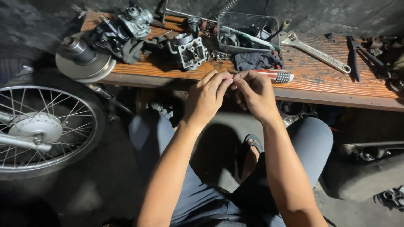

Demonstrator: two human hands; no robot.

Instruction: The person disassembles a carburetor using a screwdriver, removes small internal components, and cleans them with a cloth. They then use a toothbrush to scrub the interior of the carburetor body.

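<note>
Pinching tiny part, screwdriver (275,76) lying crosswise

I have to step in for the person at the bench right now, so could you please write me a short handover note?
Left hand and right hand meet fingertip to fingertip over the lap, pinching something too small to identify. Behind them on the wooden bench: a carburettor body, a parts tray, an adjustable wrench, and a red-handled screwdriver. The carburettor lies in pieces; nothing looks reassembled.

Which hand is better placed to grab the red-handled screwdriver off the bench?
Probably the right hand: the screwdriver lies just beyond its knuckles, while the left hand sits farther away.
</note>
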